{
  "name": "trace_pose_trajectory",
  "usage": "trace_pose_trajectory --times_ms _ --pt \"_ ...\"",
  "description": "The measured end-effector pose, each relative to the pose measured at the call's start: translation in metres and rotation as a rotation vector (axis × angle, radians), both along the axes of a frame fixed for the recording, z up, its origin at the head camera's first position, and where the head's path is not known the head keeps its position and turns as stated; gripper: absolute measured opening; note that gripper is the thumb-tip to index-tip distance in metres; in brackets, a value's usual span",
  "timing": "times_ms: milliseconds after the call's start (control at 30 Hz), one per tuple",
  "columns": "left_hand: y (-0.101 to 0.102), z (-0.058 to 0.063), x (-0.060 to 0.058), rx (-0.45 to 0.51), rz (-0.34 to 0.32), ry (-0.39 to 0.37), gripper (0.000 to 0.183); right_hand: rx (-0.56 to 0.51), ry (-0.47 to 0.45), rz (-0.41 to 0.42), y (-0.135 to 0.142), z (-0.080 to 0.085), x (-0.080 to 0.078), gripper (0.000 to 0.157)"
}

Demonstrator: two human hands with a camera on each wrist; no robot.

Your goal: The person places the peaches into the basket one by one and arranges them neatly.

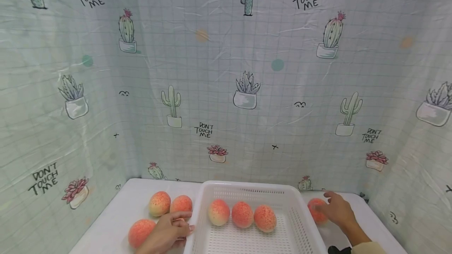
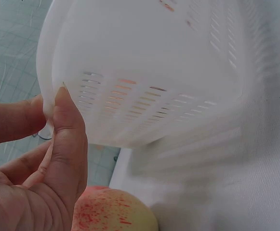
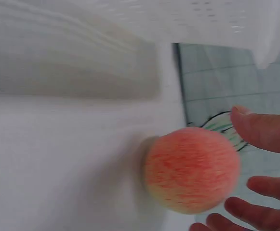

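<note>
A white perforated plastic basket [image 1: 247, 185] holds three red-and-yellow peaches, among them a middle peach [image 1: 242, 214]. My left hand [image 1: 166, 233] pinches the basket's left rim between thumb and fingers, as the left wrist view shows closely. On the table to the basket's right lies a single peach [image 1: 316, 218]. Over it hovers my right hand [image 1: 338, 210], its thumb and fingers spread apart. In the right wrist view there is a gap between those fingertips and the peach [image 3: 193, 171].
Left of the basket, several more peaches sit on the white table [image 1: 106, 230], including a back-left peach [image 1: 159, 204] and a nearer peach [image 1: 140, 232]; my left hand partly covers some of them. A cactus-print curtain [image 1: 226, 69] encloses the back and sides.
</note>
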State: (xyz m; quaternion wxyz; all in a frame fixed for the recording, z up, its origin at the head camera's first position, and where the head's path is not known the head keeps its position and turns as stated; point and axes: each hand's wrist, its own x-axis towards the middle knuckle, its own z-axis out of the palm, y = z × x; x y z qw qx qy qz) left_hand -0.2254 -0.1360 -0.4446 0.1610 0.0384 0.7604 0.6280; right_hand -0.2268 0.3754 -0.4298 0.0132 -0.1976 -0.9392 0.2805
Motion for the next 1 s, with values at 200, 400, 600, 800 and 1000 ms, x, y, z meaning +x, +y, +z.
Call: trace_pose_trajectory --times_ms 200,400,600,800,1000 --pt "-0.002 -0.002 0.000 0.008 -0.015 -0.014 0.063 -0.044 0.003 -0.109 -0.001 -0.036 -0.007 0.082" --pt "-0.001 -0.001 -0.001 -0.003 0.011 -0.030 0.063 -0.008 0.073 -0.182 -0.011 -0.055 -0.010 0.084" --pt "0.000 0.001 -0.001 -0.011 0.009 -0.026 0.063 0.050 0.104 -0.212 -0.017 -0.051 -0.010 0.080" --pt "0.000 0.001 0.000 -0.004 0.013 -0.030 0.062 0.047 0.088 -0.201 -0.015 -0.052 -0.010 0.083" --pt "-0.001 -0.001 0.000 0.016 -0.022 -0.004 0.063 0.063 0.111 -0.151 -0.007 -0.052 -0.008 0.088"
